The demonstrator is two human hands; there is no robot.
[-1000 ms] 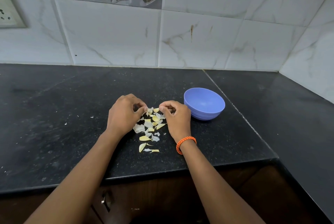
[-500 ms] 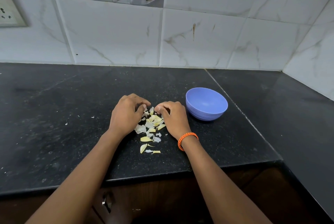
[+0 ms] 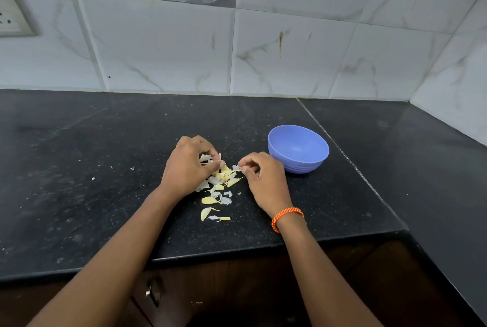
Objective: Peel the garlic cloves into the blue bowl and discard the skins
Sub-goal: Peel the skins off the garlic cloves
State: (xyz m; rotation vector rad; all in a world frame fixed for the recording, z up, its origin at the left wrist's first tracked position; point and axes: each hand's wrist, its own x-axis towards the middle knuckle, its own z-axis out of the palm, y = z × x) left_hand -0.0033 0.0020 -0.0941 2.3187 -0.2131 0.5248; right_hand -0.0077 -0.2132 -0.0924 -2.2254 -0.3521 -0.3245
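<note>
Under the curled left hand [image 3: 188, 165] skins [image 3: 216, 194] lie part-hidden; right hand [image 3: 263, 179] pinches a pale scrap [image 3: 236, 167]

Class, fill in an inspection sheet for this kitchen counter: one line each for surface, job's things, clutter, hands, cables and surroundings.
Surface: dark speckled stone counter, with a seam running to the right of the bowl.
Job's things: blue bowl upright; nothing visible inside it. Garlic skins lie piled between the hands.
Clutter: small white flecks scattered left of the pile.
Hands: left hand grips a garlic piece; right hand pinches a bit of skin in its fingers; orange wristband on the right wrist.
Cables: nothing seen.
Surroundings: marbled wall tiles, a switch plate at the left edge, cabinet handle below the counter.
</note>
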